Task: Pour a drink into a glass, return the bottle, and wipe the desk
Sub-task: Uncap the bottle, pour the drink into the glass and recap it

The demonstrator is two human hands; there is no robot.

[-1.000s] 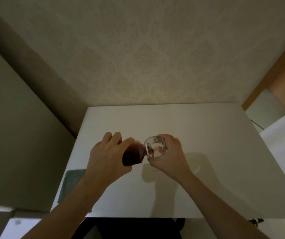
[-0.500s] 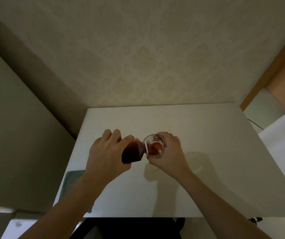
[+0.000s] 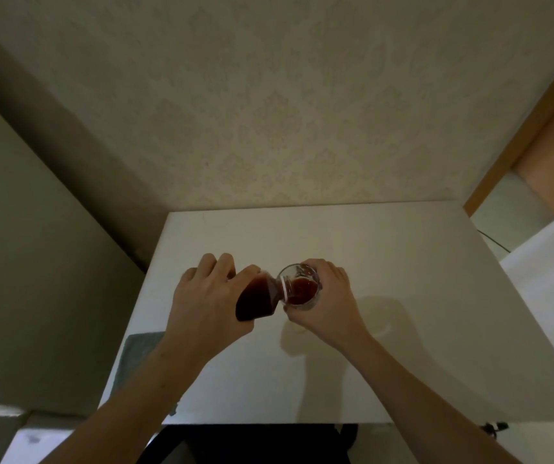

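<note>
Two hands work over the middle of a white worktop (image 3: 386, 249), above its surface and well clear of every edge. The left hand (image 3: 207, 304) is wrapped around a bottle (image 3: 258, 299) of dark red liquid, tilted with its neck down and to the right, its mouth at the rim of a clear glass (image 3: 300, 289). The right hand (image 3: 325, 308) is closed around the glass from the right side; the glass already holds dark red liquid. Whether the glass base rests on the worktop or is held above it cannot be told. Open room remains on the worktop behind the hands up to the far edge, and to the right up to the right edge. To the left, a grey-green cloth (image 3: 136, 354) lies flat along the left edge near the front corner, partly covered by the left forearm and well apart from the glass. The far edge of the worktop meets a wall with pale patterned wallpaper (image 3: 268, 95). A plain panel (image 3: 17, 229) stands to the left. At the right, a wooden door frame (image 3: 520, 135) and a thin dark cable (image 3: 493, 241) are visible beyond the right edge.
</note>
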